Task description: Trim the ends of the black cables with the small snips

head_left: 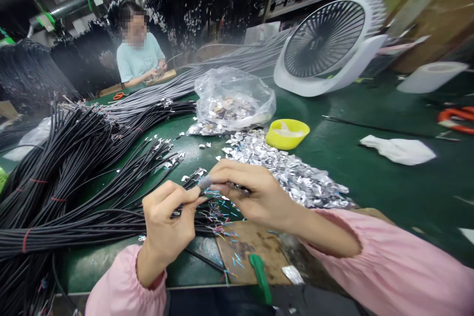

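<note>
Along the left edge of the green table (370, 158) lies a thick heap of black cables (55, 182), banded here and there with red ties, their stripped ends fanning toward the middle of the table. Near the front edge, the left hand (166, 222) is closed in a pinch, thumb and forefinger gripping one black cable (185, 210) just behind its stripped end. That cable runs roughly left to right, its long axis level with the front edge, its bared tip pointing right toward the right hand (252, 195). The right hand is curled nearly closed, fingertips nipping the grey sheath at the cable's tip (205, 181); whether it also holds a small tool I cannot tell. The cable looks light and limp along its length, with a smooth jacket that could slip, so a hold close behind the stripped end seems best; the thin coloured wires (218, 217) showing there look delicate and easily bent. Below the hands sits a worn brown board (252, 252) littered with coloured snippets, a green handle (261, 271) at its front. Farther right, a pile of silver foil scraps (296, 173) spreads toward a yellow bowl (287, 134), a clear plastic bag (233, 98) and a white fan (329, 44). At the far left corner another person (138, 54) works.
</note>
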{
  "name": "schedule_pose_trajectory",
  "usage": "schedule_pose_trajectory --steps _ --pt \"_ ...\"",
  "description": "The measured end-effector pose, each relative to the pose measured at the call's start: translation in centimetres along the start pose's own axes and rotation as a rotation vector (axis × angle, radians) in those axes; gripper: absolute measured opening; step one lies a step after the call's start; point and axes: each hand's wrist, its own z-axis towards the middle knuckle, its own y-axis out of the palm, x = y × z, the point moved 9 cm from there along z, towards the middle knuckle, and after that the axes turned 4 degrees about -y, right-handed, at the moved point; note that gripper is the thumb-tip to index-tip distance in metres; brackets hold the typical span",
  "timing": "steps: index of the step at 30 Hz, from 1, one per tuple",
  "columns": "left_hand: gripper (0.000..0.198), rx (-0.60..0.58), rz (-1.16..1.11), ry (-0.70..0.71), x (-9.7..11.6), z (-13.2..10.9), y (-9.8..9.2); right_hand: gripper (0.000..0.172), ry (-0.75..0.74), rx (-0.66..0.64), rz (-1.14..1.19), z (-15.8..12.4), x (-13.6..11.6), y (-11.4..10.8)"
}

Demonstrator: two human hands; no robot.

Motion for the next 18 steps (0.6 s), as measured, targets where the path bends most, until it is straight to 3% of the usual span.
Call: schedule_pose_trajectory --steps 8,11,14,18 --pt "0.012 -0.017 -0.038 0.012 -0.2 -0.2 0.2 0.014 0.012 0.019 0.020 0.0 0.1 -0.2" --pt "0.010 0.007 0.000 0.012 0.0 0.0 -0.2 0.017 -0.066 -0.035 -0.106 -0.1 -0.8 -0.1" --pt "0.005 -0.039 0.071 -0.039 -0.1 0.3 0.2 0.021 -0.152 -0.120 -0.289 -0.2 -1.8 0.4" --pt "0.015 -0.087 0.108 -0.091 -0.4 0.4 0.6 0.016 -0.086 -0.092 -0.221 0.0 -1.5 0.2"
